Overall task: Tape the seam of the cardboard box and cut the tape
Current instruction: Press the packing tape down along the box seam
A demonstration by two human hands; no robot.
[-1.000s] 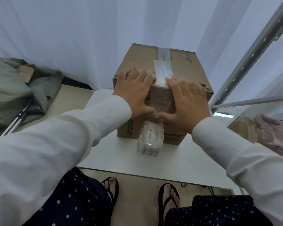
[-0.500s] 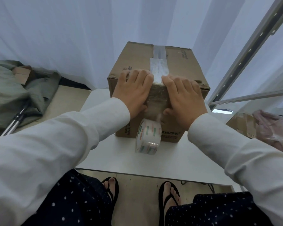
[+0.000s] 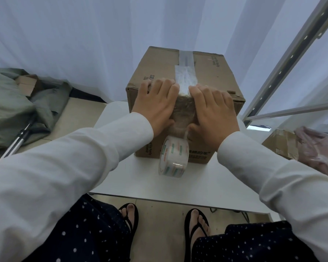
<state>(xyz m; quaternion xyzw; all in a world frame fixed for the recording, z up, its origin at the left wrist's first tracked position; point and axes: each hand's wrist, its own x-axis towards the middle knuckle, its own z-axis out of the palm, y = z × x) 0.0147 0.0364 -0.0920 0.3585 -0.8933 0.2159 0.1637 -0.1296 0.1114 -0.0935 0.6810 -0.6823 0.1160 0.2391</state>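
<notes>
On the cardboard box's (image 3: 212, 72) near edge | left hand (image 3: 155, 108) and right hand (image 3: 214, 112) lying flat and open, now pressing closer beside the tape (image 3: 184, 78); tape roll (image 3: 174, 157) still dangling below

Long white smooth-fabric sleeves (image 3: 80, 159) cover both arms down to the wrists, filling the lower left and lower right of the frame, and the left hand (image 3: 155, 106) and right hand (image 3: 214, 114) are bare, without rings or a watch. At the bottom edge are dark navy trousers with small white polka dots (image 3: 87, 237). Black thong flip-flops (image 3: 130, 217) show on both bare feet at bottom centre.
</notes>
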